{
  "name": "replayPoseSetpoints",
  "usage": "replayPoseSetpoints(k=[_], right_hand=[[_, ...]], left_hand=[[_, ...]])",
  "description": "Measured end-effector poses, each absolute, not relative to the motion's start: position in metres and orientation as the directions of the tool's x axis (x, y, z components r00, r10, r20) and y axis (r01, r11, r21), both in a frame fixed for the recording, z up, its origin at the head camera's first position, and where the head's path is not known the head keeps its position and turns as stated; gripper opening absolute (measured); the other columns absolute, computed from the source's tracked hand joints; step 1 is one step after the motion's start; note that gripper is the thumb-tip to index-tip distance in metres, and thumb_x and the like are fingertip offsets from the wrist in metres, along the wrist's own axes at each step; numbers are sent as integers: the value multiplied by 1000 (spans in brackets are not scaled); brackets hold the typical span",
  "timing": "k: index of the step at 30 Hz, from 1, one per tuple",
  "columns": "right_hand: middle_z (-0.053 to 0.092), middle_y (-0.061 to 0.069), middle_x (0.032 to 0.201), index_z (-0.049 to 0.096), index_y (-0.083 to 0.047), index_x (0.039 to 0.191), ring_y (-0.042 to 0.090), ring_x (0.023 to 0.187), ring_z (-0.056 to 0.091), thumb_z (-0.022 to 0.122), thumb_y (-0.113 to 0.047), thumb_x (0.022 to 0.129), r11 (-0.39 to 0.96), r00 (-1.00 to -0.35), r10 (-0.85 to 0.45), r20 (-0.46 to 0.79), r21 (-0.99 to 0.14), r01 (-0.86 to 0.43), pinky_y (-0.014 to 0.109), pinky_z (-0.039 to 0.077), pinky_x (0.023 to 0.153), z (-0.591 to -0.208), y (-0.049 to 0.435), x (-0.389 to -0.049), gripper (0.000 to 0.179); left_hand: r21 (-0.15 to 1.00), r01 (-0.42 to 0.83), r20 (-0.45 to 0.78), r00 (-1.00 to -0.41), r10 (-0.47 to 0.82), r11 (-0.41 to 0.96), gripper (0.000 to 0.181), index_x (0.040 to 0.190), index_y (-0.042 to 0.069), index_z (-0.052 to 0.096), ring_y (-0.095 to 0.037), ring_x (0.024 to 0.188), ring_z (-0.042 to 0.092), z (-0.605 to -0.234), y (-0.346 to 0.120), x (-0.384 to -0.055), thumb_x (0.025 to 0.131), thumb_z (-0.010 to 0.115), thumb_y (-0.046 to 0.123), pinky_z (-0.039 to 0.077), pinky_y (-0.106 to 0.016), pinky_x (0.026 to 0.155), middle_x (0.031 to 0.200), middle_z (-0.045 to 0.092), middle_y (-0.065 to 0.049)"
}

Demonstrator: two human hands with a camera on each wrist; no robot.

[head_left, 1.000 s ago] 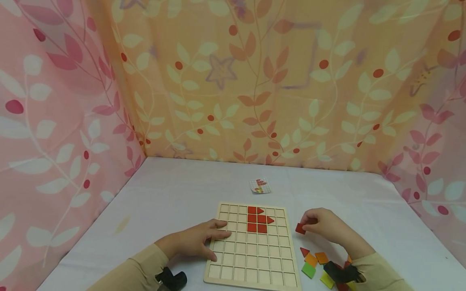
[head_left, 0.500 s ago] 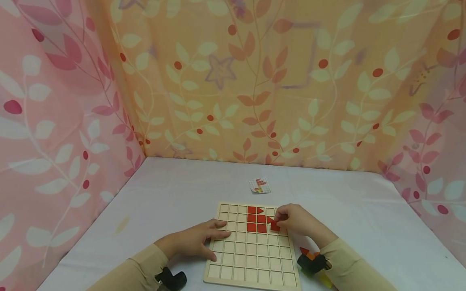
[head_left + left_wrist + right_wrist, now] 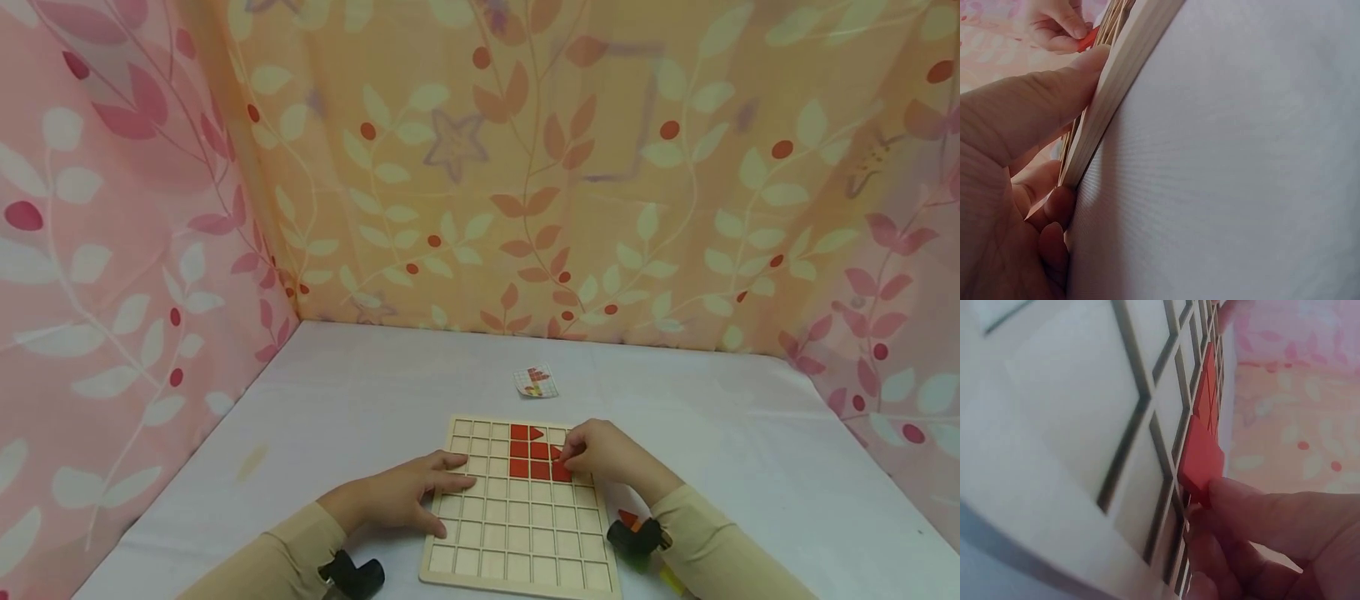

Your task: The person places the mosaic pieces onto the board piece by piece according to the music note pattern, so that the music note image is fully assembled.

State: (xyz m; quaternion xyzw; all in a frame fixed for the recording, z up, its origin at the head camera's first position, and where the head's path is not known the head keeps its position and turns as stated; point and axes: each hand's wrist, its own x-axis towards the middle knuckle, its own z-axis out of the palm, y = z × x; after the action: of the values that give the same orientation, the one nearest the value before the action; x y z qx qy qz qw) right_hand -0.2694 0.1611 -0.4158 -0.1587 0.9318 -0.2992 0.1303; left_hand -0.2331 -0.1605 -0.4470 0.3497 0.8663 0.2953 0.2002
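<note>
A wooden grid board [image 3: 517,542] lies on the white table. My left hand [image 3: 393,493] rests on its left edge, fingers spread over the cells; in the left wrist view the thumb [image 3: 1054,100] presses the rim and the other fingers bend beside it. My right hand [image 3: 611,457] pinches a red square tile [image 3: 1200,459] by one corner. That tile sits at the third row, right of two red squares [image 3: 528,469], slightly tilted in the right wrist view. Above it are more red squares [image 3: 519,450] and a red triangle [image 3: 536,433]; another triangle is partly hidden by my fingers.
A small pattern card [image 3: 536,382] lies beyond the board. Right of the board, a red triangle [image 3: 627,517] and a yellow piece [image 3: 672,578] show beside the right wrist's black camera [image 3: 634,536], which covers other loose tiles. Patterned cloth [image 3: 480,208] walls the table's back and sides.
My right hand has carried the red square tile leftward from beside the board onto the grid, then lowered it against the third-row squares. The left hand has stayed in place.
</note>
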Motion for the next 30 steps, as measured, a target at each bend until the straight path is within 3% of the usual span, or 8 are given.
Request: replayPoseSetpoints(k=[9,16,21,30], right_hand=[[56,-6,64,64,-14,64,14,67,46,70,-6,77,803,-930,-338,-147,-560,-203,28,37,59,-419,159,-270,16],[58,-5,72,67,-15,75,14,70,49,69,-5,77,785,-906,-395,-152,-568,-247,30,42,63,-415,171,-266,10],[55,-3,71,66,-14,78,15,69,48,70,-4,76,769,-896,-423,-133,-576,-278,29,42,60,-410,187,-263,11],[54,-2,67,63,-12,74,16,66,48,71,-5,74,771,-871,-438,-221,-590,-238,28,41,58,-406,216,-252,11]], left_hand=[[657,474,-143,-685,714,586,70,136,33,43,-23,136,20,-447,-161,-234,72,70,47,22,-46,106,148,23,5],[658,476,-142,-683,717,583,71,136,32,43,-24,136,19,-447,-160,-233,72,70,47,22,-46,106,148,23,5],[656,482,-141,-679,721,582,71,136,33,43,-25,136,19,-448,-160,-233,73,69,48,22,-47,105,148,22,6],[642,495,-134,-680,721,586,71,137,33,42,-23,136,20,-449,-161,-234,73,69,48,22,-45,106,148,23,6]])
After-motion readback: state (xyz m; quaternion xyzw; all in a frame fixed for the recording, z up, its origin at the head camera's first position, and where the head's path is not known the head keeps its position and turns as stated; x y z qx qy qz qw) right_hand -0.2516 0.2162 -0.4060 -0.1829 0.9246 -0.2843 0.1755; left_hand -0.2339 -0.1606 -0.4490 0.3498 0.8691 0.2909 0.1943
